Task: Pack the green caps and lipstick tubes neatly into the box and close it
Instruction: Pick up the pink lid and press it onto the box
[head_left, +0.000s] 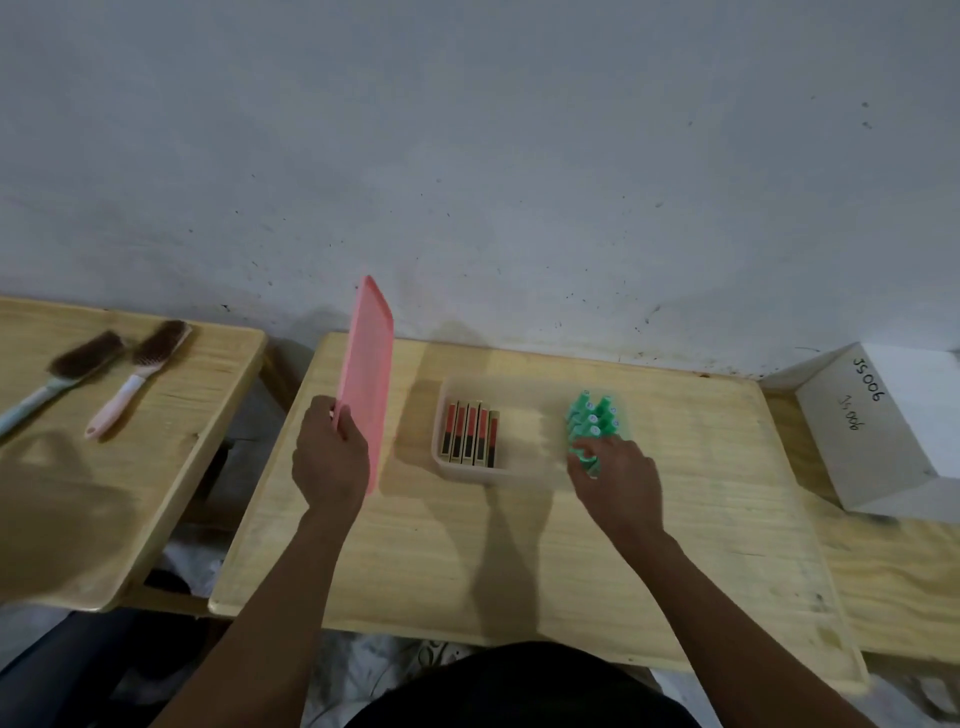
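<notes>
Fingers (615, 449) above wooden table (519, 561), grey wall (519, 156)

A pale wooden table (519, 545) stands in the middle against the wall and bears a clear box (457, 470) near its far edge, with a cluster of green caps (592, 421) just to the right of it (blur hides whether they stand inside the box or on the bare wood). A second wooden table (104, 493) to the left carries a blue-handled brush (57, 382) and a pink-handled brush (135, 384) lying side by side. On the wooden surface (883, 571) to the right rests a white block (883, 431) with handwriting on it.
</notes>
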